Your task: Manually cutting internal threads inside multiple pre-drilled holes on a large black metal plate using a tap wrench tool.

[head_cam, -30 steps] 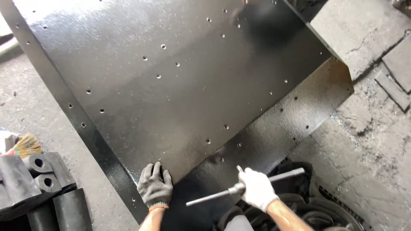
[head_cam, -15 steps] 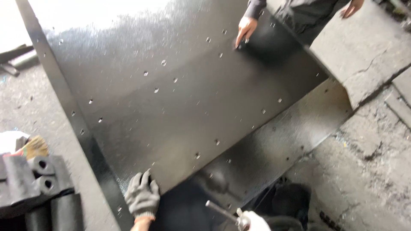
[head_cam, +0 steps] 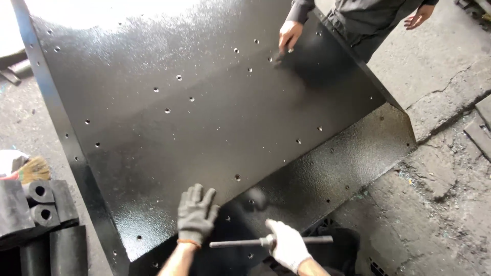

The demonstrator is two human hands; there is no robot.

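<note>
Two gloved hands at the near edge of a large black perforated metal panel, one pressing it, one gripping a rod.

The left hand, in a grey work glove, lies flat with fingers spread on the glossy black bent sheet-metal panel dotted with small round holes; the right hand, in a white glove, is closed around a thin grey metal rod held roughly level just above the panel's lower, speckled flange; the panel rests tilted over the cracked grey concrete floor; at its far edge another person's bare hand touches the sheet; to the left, stacked black rubber blocks with round holes sit beside a straw-bristled brush; no container shows its contents.
</note>
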